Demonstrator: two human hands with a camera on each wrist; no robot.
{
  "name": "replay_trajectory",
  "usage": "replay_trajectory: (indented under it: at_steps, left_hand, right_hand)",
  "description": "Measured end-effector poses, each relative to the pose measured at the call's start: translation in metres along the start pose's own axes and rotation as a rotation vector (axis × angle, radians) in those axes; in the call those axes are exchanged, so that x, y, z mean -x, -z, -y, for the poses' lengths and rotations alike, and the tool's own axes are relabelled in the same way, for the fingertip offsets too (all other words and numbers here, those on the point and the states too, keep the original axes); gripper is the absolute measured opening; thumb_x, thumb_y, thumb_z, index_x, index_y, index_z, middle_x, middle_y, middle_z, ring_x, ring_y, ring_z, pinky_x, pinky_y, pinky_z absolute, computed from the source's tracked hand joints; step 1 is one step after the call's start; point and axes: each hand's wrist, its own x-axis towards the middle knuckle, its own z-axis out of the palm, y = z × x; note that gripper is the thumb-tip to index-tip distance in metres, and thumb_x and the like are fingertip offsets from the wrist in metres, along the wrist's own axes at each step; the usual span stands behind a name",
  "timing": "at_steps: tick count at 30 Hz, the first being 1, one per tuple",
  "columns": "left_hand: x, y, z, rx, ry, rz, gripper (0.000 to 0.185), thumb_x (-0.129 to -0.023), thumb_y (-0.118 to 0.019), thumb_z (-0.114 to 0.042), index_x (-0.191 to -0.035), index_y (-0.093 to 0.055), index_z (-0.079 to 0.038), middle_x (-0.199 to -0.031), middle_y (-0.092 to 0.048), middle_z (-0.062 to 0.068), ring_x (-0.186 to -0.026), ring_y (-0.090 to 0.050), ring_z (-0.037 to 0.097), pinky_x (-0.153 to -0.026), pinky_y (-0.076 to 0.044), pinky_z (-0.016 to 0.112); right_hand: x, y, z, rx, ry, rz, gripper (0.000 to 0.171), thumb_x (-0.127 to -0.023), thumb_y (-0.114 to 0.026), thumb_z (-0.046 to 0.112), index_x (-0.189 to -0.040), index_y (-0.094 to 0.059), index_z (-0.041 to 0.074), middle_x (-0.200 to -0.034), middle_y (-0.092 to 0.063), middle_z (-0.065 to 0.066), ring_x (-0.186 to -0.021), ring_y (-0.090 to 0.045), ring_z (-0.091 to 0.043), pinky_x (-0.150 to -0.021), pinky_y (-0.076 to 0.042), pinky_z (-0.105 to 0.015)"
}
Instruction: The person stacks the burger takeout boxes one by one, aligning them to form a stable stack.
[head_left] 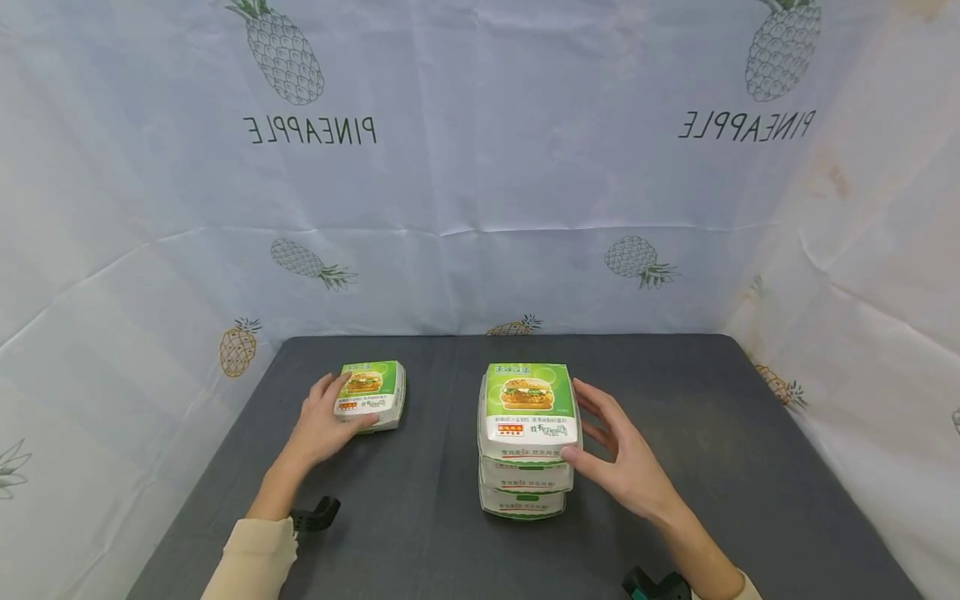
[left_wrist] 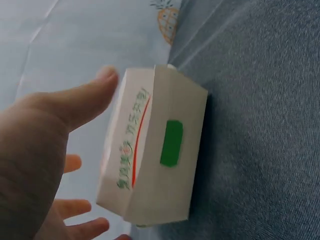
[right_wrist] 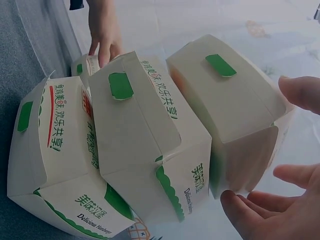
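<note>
A single white-and-green burger box lies on the dark grey table at the left. My left hand grips it, thumb along its front edge and fingers at its left side. Right of centre, three like boxes form a stack. My right hand is spread open beside the top box, its thumb touching the front right corner. The right wrist view shows gaps between the fingers and that box. The left hand shows in that view behind the stack.
Pale cloth printed with pineapples hangs behind and on both sides of the table. The table's far edge meets the cloth. Black wrist mounts show near the bottom. Bare tabletop lies right of the stack.
</note>
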Motion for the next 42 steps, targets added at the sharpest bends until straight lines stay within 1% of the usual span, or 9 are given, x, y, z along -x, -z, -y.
replay_trajectory:
  at_steps: [2,5,9,14,18,26,30,35,42]
  left_hand:
    - [-0.002,-0.001,0.005,0.037,0.015,0.040,0.102,-0.087,-0.076,-0.053,-0.160,-0.025,-0.003,-0.161,-0.011,0.034,-0.144,-0.016,0.060,-0.103,-0.028,0.078]
    - [-0.003,-0.002,0.010,0.084,0.025,0.091,0.105,-0.087,-0.076,-0.052,-0.161,-0.021,-0.003,-0.162,-0.007,0.034,-0.144,-0.015,0.060,-0.105,-0.027,0.077]
    - [-0.005,-0.003,0.016,0.108,0.030,0.119,0.103,-0.089,-0.075,-0.051,-0.162,-0.019,-0.003,-0.163,-0.007,0.034,-0.146,-0.014,0.057,-0.108,-0.025,0.074]
    - [-0.007,-0.005,0.021,0.118,0.019,0.097,0.098,-0.093,-0.072,-0.049,-0.161,-0.020,-0.001,-0.162,-0.013,0.034,-0.147,-0.016,0.054,-0.111,-0.025,0.071]
    - [-0.006,-0.006,0.022,0.135,0.020,0.071,0.098,-0.092,-0.073,-0.049,-0.161,-0.022,0.000,-0.162,-0.017,0.032,-0.146,-0.021,0.052,-0.111,-0.026,0.069]
    - [-0.005,-0.009,0.022,0.155,0.032,0.050,0.099,-0.091,-0.073,-0.053,-0.160,-0.026,-0.002,-0.161,-0.022,0.031,-0.144,-0.027,0.050,-0.110,-0.030,0.067]
    - [-0.004,-0.009,0.019,0.158,0.031,0.041,0.098,-0.090,-0.074,-0.053,-0.160,-0.028,-0.002,-0.160,-0.025,0.030,-0.144,-0.028,0.049,-0.110,-0.030,0.066]
    - [-0.004,-0.008,0.012,0.161,0.039,0.027,0.099,-0.089,-0.075,-0.054,-0.160,-0.028,-0.005,-0.161,-0.025,0.028,-0.146,-0.026,0.048,-0.111,-0.028,0.066]
    - [-0.006,-0.006,0.001,0.188,0.030,-0.006,0.098,-0.088,-0.076,-0.055,-0.161,-0.029,-0.008,-0.162,-0.026,0.025,-0.146,-0.027,0.045,-0.110,-0.030,0.066]
  right_hand:
    - [0.000,0.000,0.000,0.002,0.004,0.001,0.078,-0.094,-0.071,0.004,-0.160,-0.030,0.009,-0.160,-0.032,-0.005,-0.143,-0.035,-0.009,-0.106,-0.041,-0.021]
    - [0.001,0.000,0.000,0.001,0.002,-0.001,0.077,-0.094,-0.071,0.004,-0.160,-0.029,0.009,-0.160,-0.032,-0.006,-0.143,-0.035,-0.009,-0.106,-0.041,-0.020]
    - [0.001,0.000,0.000,0.002,-0.006,-0.005,0.078,-0.094,-0.071,0.004,-0.160,-0.030,0.011,-0.160,-0.033,-0.005,-0.143,-0.036,-0.009,-0.106,-0.042,-0.020]
    - [0.000,0.000,0.000,0.009,-0.007,-0.007,0.078,-0.094,-0.071,0.005,-0.160,-0.030,0.010,-0.160,-0.033,-0.004,-0.143,-0.036,-0.008,-0.106,-0.042,-0.020]
    - [0.000,0.000,0.000,0.007,-0.008,-0.009,0.078,-0.094,-0.071,0.005,-0.160,-0.030,0.010,-0.160,-0.033,-0.004,-0.142,-0.036,-0.008,-0.106,-0.042,-0.020]
    - [0.000,0.000,0.000,0.010,-0.014,-0.010,0.079,-0.094,-0.071,0.005,-0.159,-0.032,0.024,-0.160,-0.033,-0.004,-0.142,-0.036,-0.008,-0.106,-0.042,-0.021]
    - [0.000,0.000,0.000,0.009,-0.016,-0.008,0.078,-0.094,-0.071,0.006,-0.159,-0.032,0.023,-0.160,-0.033,-0.004,-0.143,-0.036,-0.011,-0.106,-0.042,-0.021]
    - [0.000,0.000,0.000,0.010,-0.002,-0.002,0.077,-0.095,-0.070,0.005,-0.160,-0.031,0.016,-0.160,-0.033,-0.007,-0.143,-0.036,-0.015,-0.105,-0.042,-0.021]
    - [0.000,-0.001,0.000,0.003,0.008,-0.006,0.078,-0.094,-0.070,0.003,-0.160,-0.031,0.021,-0.160,-0.032,-0.008,-0.142,-0.036,-0.009,-0.105,-0.042,-0.020]
